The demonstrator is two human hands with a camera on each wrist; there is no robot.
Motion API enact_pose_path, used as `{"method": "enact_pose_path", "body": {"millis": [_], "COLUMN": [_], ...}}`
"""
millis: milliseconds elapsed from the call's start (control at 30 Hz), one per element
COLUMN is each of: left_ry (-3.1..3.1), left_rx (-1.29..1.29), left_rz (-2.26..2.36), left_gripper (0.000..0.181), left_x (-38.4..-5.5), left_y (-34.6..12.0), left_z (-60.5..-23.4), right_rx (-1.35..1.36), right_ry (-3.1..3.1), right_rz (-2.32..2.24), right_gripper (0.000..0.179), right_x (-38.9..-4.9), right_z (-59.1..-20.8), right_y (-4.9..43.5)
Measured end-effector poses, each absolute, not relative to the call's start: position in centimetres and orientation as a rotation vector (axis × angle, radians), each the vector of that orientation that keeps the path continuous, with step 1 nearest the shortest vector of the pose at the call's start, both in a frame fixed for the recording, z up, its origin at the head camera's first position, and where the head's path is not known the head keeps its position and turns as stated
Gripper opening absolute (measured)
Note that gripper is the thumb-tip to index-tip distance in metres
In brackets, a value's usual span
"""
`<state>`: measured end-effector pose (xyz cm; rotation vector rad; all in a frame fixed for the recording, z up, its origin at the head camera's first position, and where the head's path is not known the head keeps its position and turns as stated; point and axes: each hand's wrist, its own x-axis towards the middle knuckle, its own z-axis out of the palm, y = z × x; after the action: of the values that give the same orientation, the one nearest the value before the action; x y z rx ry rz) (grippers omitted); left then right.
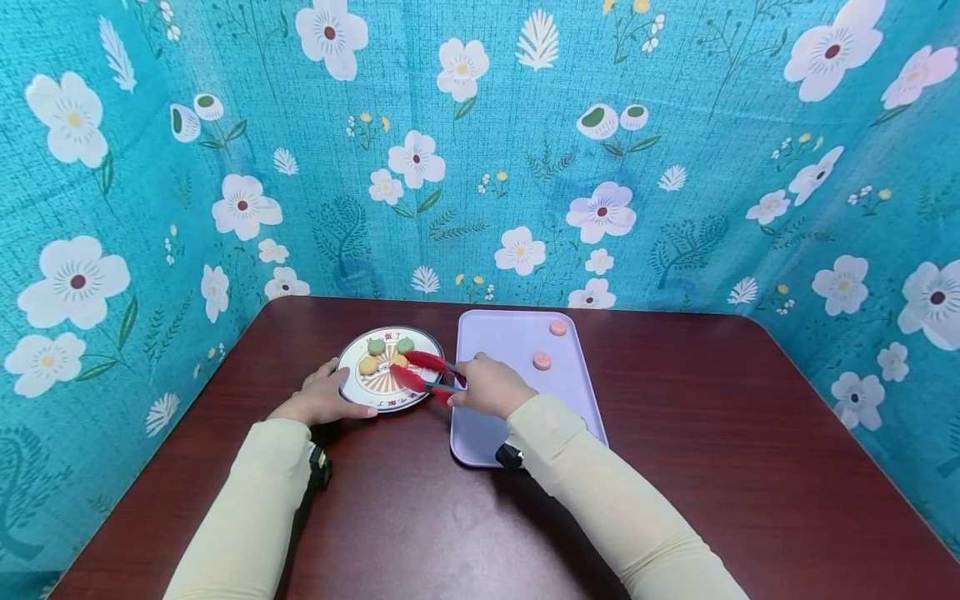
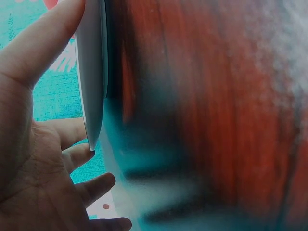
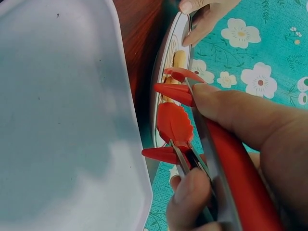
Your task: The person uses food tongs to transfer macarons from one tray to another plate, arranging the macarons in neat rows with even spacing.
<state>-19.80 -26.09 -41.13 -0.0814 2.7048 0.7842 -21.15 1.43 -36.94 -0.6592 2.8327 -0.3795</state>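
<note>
A white patterned plate (image 1: 384, 402) stands at the table's left. My left hand (image 1: 324, 397) rests along its left and near rim, thumb in front; in the left wrist view the fingers are spread, some fingertips touching the plate's edge (image 2: 90, 91). My right hand (image 1: 489, 385) grips red-tipped metal tongs (image 1: 420, 381), their handles between thumb and fingers. The scalloped red heads (image 3: 174, 122) are apart over the plate, around a yellow cookie-like round (image 1: 399, 361). Another yellow round (image 1: 367, 365) and two green ones, a left (image 1: 376, 347) and a right (image 1: 406, 344), lie on the plate.
A lilac tray (image 1: 498, 333) stands right of the plate, under my right forearm. Two pink rounds, one nearer (image 1: 542, 360) and one farther (image 1: 558, 327), lie on it. The dark wood table (image 1: 697, 400) ends at a blue flowered cloth (image 1: 480, 208) behind.
</note>
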Motion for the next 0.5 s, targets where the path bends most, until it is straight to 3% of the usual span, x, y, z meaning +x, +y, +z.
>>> {"method": "enact_pose_path", "body": {"millis": [500], "left_ry": [2.697], "left_rx": [-0.08], "left_rz": [0.792], "left_gripper": [0.111], "left_x": [-20.1], "left_y": [-26.32], "left_z": [-41.63], "right_rx": [-0.644], "right_ry": [2.848], "right_rz": [-0.41], "right_gripper": [0.047], "right_x": [-20.7], "right_z": [-37.05], "right_y": [2.0]}}
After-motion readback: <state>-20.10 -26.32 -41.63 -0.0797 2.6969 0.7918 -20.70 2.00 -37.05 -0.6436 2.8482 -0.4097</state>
